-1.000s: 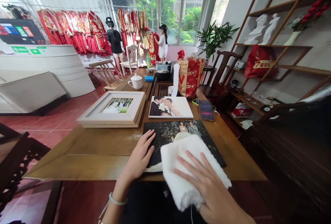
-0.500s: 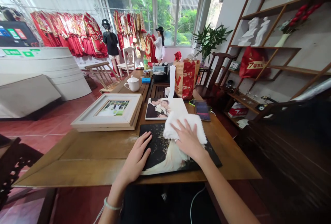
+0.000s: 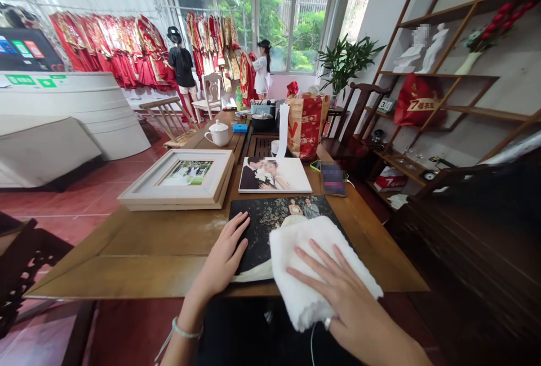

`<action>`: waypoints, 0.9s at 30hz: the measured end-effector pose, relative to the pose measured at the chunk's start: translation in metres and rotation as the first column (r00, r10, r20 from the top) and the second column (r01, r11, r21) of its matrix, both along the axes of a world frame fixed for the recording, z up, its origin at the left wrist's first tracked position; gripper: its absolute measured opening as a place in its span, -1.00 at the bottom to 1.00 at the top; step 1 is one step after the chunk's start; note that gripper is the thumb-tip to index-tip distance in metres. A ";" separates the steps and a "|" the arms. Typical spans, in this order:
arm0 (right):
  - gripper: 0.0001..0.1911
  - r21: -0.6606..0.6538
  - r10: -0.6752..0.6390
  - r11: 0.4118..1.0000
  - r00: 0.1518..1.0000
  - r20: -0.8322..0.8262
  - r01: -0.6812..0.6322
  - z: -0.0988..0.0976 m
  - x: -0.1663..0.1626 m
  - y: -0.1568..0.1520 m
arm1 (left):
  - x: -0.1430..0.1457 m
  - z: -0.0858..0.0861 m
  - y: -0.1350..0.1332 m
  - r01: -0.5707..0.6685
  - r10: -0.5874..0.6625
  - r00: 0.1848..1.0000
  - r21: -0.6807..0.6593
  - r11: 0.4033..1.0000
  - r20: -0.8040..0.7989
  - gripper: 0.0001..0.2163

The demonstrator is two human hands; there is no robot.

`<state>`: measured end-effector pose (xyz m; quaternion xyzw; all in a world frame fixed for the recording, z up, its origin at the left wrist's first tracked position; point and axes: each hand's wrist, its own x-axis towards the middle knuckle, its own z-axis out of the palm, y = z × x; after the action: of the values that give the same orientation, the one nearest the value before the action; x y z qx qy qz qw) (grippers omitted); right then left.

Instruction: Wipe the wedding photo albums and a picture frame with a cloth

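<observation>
My left hand (image 3: 224, 253) lies with fingers outstretched on the left edge of a dark photo panel (image 3: 260, 242), holding nothing. The panel rests flat at the table's near edge and shows a couple and a long pale dress train. My right hand (image 3: 338, 278) has a white cloth (image 3: 291, 247), its fingers spread over the top and its thumb tucked at the lower edge. The cloth covers the panel's lower right part and hangs past the table edge. Beyond the panel lies a lighter wedding photo panel (image 3: 276, 177).
Stacked white frames (image 3: 137, 185) lie on the wooden table (image 3: 160, 253) to the left. A phone (image 3: 333, 179) is at the right, a paper bag (image 3: 307, 126) and a white lidded cup (image 3: 218, 133) farther back. Two people stand by the red garments (image 3: 118, 44).
My right hand has drawn the white cloth down toward me and to the right, uncovering the couple at the top of the panel. My left hand stays in place.
</observation>
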<state>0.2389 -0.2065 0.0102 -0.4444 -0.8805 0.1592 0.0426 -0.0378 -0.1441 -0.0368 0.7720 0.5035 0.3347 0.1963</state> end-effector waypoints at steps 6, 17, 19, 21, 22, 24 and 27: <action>-0.08 0.074 -0.230 0.971 0.972 0.044 0.227 0.001 -0.011 0.069 | -0.001 0.002 -0.001 0.000 0.000 1.000 -0.005 1.000 -0.001 -0.60; -0.18 0.112 -0.081 0.991 0.996 0.045 0.076 0.001 -0.073 0.089 | 0.000 0.002 0.001 0.012 -0.012 1.000 -0.008 1.000 0.003 -0.59; -0.13 0.110 -0.019 0.994 0.999 0.039 0.015 0.000 -0.065 0.064 | -0.001 0.001 0.001 0.012 -0.012 1.000 -0.006 1.000 0.008 -0.59; -0.04 0.086 0.038 0.995 0.999 0.032 -0.041 -0.001 -0.054 0.035 | -0.001 0.001 0.001 0.008 -0.008 1.000 -0.006 1.000 0.011 -0.59; 0.01 0.066 0.052 0.996 0.998 0.032 -0.054 -0.002 -0.047 0.021 | -0.001 0.001 0.001 0.007 -0.007 1.000 -0.008 1.000 0.012 -0.59; 0.07 0.035 0.067 0.997 0.997 0.029 -0.068 -0.004 -0.030 -0.001 | -0.001 0.001 0.000 0.008 -0.008 1.000 -0.011 1.000 0.013 -0.59; 0.09 0.043 0.033 0.999 0.999 0.025 -0.034 -0.011 -0.001 -0.013 | -0.001 0.001 0.000 0.013 -0.013 1.000 -0.012 1.000 0.015 -0.60</action>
<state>0.2375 -0.2200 -0.0004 -0.4305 -0.8915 0.1354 0.0386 -0.0391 -0.1445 -0.0354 0.7716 0.4989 0.3360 0.2069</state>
